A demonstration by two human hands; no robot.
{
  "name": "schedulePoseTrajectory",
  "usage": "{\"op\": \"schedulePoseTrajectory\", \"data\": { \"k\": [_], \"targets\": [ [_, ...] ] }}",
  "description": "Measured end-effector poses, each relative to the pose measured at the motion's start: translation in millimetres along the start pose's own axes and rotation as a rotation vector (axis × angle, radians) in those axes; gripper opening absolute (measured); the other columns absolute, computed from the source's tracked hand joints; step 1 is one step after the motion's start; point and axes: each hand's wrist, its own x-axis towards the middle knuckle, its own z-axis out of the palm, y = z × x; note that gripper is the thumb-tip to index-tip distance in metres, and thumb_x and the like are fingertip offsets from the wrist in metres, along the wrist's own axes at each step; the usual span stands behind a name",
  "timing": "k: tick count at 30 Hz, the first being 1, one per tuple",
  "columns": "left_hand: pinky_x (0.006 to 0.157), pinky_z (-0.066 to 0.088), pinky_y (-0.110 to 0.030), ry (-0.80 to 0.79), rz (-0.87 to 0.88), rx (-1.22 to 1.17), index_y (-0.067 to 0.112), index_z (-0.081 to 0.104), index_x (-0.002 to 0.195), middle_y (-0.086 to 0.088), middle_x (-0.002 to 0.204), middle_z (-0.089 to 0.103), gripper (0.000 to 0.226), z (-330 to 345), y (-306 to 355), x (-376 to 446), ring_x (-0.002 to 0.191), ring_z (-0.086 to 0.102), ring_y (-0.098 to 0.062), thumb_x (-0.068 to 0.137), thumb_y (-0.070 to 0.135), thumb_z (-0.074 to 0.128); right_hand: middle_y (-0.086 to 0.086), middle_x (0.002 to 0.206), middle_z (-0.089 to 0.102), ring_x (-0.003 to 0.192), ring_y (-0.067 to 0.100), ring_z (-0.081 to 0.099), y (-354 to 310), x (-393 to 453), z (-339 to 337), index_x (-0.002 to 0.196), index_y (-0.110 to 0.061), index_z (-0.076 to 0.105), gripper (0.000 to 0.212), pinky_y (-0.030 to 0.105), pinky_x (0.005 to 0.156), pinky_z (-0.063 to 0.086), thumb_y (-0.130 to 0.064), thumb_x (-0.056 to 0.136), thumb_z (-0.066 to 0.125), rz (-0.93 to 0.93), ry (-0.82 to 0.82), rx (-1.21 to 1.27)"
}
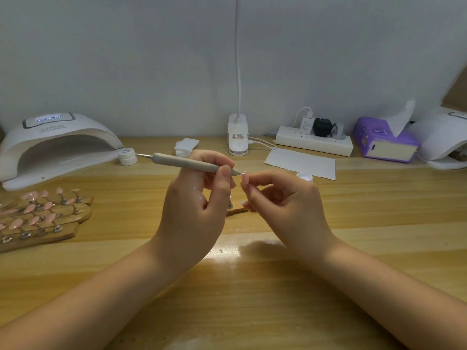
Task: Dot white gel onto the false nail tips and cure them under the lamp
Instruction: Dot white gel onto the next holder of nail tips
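1. Pale and very small, the false nail tip (244, 178) sits pinched in the fingers (252, 181) of the right hand (285, 203), raised above the bench (252, 286) at mid-frame; it is too small to tell whether a dot is on it yet
2. The left hand (192, 198) holds the grey dotting tool (187, 163) like a pen, fingers curled round its barrel, and the fine metal point meets the tip or lies just beside it
3. By my judgement the dotting step is in hand: white smears show on the left palm, and an open pot of white gel (304, 177) stands just behind the right hand
4. Left of the hands, wooden holders (43, 218) carry rows of pink tips (30, 208); no white dots can be made out on them, so most of the dotting and all the curing appear to remain
5. The curing lamp (55, 145) stands at the far left with its display lit and its mouth facing the hands, a small white jar (128, 155) at its corner
6. Room: a broad stretch of bench lies toward the near edge; the back is crowded with a clip light (237, 137), power strip (313, 140), paper sheet (300, 164), purple tissue box (384, 142) and a second lamp (444, 140)
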Motion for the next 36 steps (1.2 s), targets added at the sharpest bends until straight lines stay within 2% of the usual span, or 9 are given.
{"op": "schedulePoseTrajectory", "data": {
  "k": [11,18,24,30,34,36],
  "targets": [
    [0.064,0.048,-0.009,0.001,-0.003,0.003,0.019,0.053,0.096,0.011,0.080,0.060,0.008,0.1,1.3,-0.4,0.077,0.063,-0.006,0.094,0.013,0.048,-0.005,0.080,0.072,0.068,0.017,0.070,0.7,-0.4,0.4,0.095,-0.024,0.071,0.013,0.039,0.062,0.059,-0.013,0.087,0.069,-0.013,0.013,0.005],
    [0.062,0.050,-0.012,0.007,0.009,-0.033,0.023,0.051,0.095,0.008,0.080,0.060,0.012,-0.5,3.3,-0.2,0.074,0.063,-0.010,0.095,0.011,0.048,-0.005,0.082,0.072,0.070,0.015,0.070,0.0,0.0,-0.6,0.097,-0.024,0.070,0.013,0.037,0.063,0.059,-0.015,0.088,0.068,-0.011,0.006,-0.001],
    [0.065,0.048,-0.010,0.022,0.042,-0.091,0.021,0.051,0.098,0.002,0.082,0.060,0.007,-2.3,4.6,1.5,0.074,0.062,-0.009,0.095,0.018,0.045,-0.007,0.082,0.072,0.071,0.012,0.071,-0.8,0.6,-0.9,0.096,-0.026,0.068,0.012,0.034,0.064,0.059,-0.017,0.088,0.067,-0.019,0.001,-0.009],
    [0.063,0.047,-0.008,0.013,0.018,-0.063,0.015,0.052,0.095,0.004,0.080,0.059,0.009,-1.2,3.5,0.8,0.072,0.062,-0.008,0.093,0.020,0.045,-0.007,0.082,0.072,0.070,0.012,0.071,-2.3,0.5,-0.8,0.095,-0.028,0.068,0.014,0.034,0.063,0.060,-0.017,0.088,0.067,-0.023,0.004,0.024],
    [0.066,0.047,-0.009,-0.001,0.003,-0.025,0.025,0.051,0.094,0.006,0.080,0.059,0.007,-1.0,2.4,0.4,0.075,0.061,-0.008,0.092,0.024,0.044,-0.008,0.082,0.072,0.070,0.013,0.071,-2.4,0.4,-0.5,0.094,-0.034,0.066,0.018,0.035,0.063,0.060,-0.017,0.087,0.067,-0.025,-0.001,0.025],
    [0.067,0.046,-0.010,-0.006,0.001,-0.018,0.023,0.052,0.094,0.008,0.079,0.059,0.008,-0.9,1.7,0.3,0.075,0.061,-0.007,0.091,0.024,0.045,-0.008,0.083,0.072,0.070,0.013,0.071,-1.5,0.2,-0.4,0.095,-0.032,0.067,0.018,0.035,0.063,0.060,-0.016,0.088,0.067,-0.024,0.001,0.023]
  ]
}}
